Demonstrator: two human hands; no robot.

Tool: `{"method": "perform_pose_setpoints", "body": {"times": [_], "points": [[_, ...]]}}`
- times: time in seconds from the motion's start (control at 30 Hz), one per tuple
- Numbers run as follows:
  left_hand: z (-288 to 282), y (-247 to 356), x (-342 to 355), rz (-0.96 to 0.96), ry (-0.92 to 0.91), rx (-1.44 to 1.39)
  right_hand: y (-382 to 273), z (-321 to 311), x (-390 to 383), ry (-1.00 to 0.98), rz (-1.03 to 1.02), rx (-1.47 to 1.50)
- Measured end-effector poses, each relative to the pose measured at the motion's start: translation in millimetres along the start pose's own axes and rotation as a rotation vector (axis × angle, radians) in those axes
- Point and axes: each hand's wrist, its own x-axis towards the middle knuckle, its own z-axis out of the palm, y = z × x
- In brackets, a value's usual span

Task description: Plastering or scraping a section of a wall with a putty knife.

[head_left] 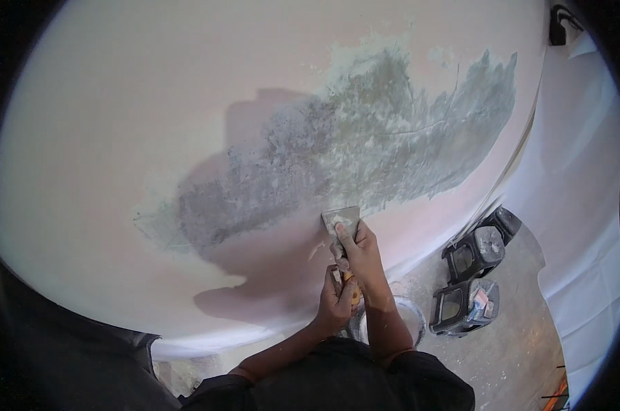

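In front of a pale pinkish wall [131, 123], my right hand [363, 255] grips a flat, wide putty knife [333, 216], its thumb pressed on the smeared blade. The blade lies just below the lower edge of a rough grey patch of plaster [399, 130]. Close beneath, my left hand [334, 307] is closed around a tool with a yellow-orange handle [351, 290]; its working end is hard to make out among the fingers. Whitish paste marks the fingers of both hands.
A pale-rimmed bucket [419, 316] stands below my right forearm. To the right are several dark plastic stools, the nearest stool [447, 308] with small items on its top. White sheeting [584, 205] hangs along the right side. The floor [522, 342] is spattered.
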Motion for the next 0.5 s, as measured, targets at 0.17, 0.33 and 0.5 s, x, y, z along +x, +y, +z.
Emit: {"method": "perform_pose_setpoints", "body": {"times": [0.17,0.33,0.5], "points": [[1,4,0,-0.099,-0.032,-0.083,6,-8,4,-0.013,0.006,0.021],[-2,-13,-5,-0.051,0.004,-0.02,15,-12,2,0.001,0.011,-0.008],[2,-13,-1,-0.058,-0.004,-0.009,10,-18,5,-0.056,0.031,-0.036]]}}
